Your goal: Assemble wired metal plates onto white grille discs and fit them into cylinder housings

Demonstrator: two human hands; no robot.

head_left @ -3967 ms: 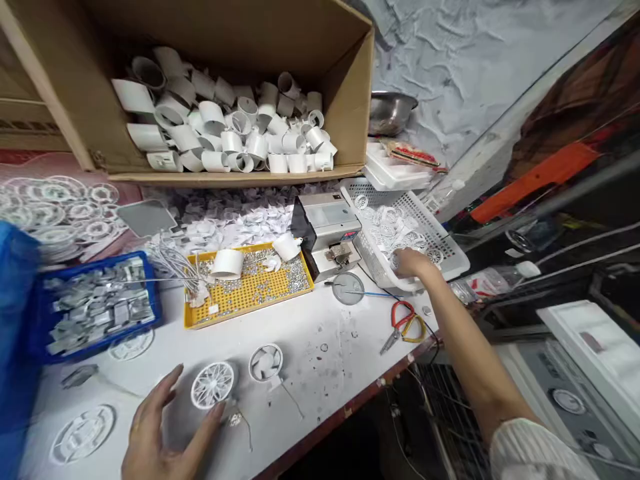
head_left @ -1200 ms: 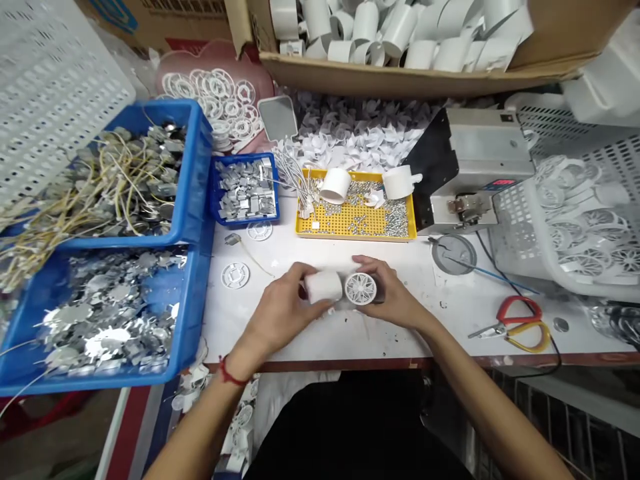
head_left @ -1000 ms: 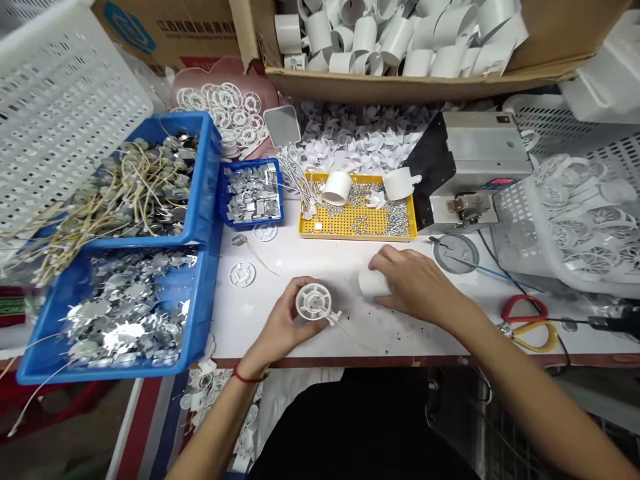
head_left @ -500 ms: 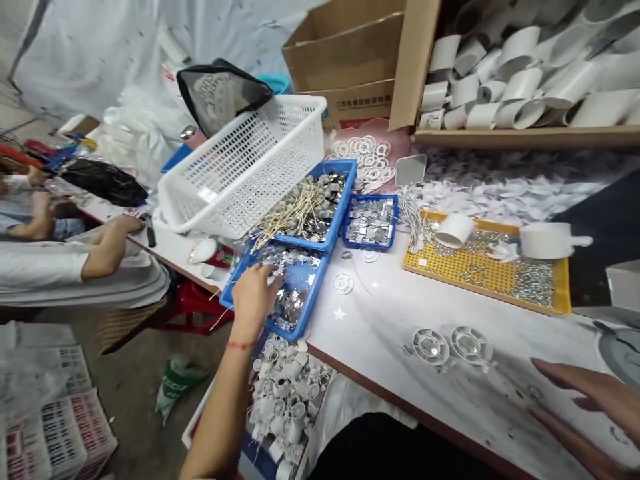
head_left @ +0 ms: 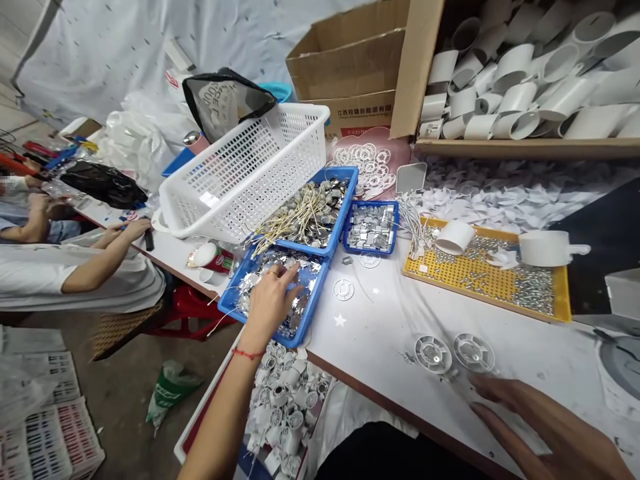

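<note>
My left hand (head_left: 273, 299), with a red string on its wrist, reaches into the near blue tray (head_left: 320, 283) of small shiny metal pieces. Its fingers are spread over the pieces. My right hand (head_left: 537, 417) is over the table at the lower right, thumb and fingers apart, with nothing visible between them. Just beyond its fingertips lie two white round slotted discs, one (head_left: 433, 354) left of the other (head_left: 474, 351). Another white disc (head_left: 343, 289) and a white star (head_left: 339, 321) lie right of the tray.
Behind are a white basket (head_left: 245, 167), a blue tray with wired parts (head_left: 313, 213), a small blue tray (head_left: 371, 228) and a yellow tray of screws (head_left: 470, 273). A carton of white tubes (head_left: 520, 100) stands at back right. Another person (head_left: 85, 267) sits at left.
My left hand has shifted right within the tray, and its fingers have spread. My right hand has moved left, closer to the two discs. The view has tilted slightly.
</note>
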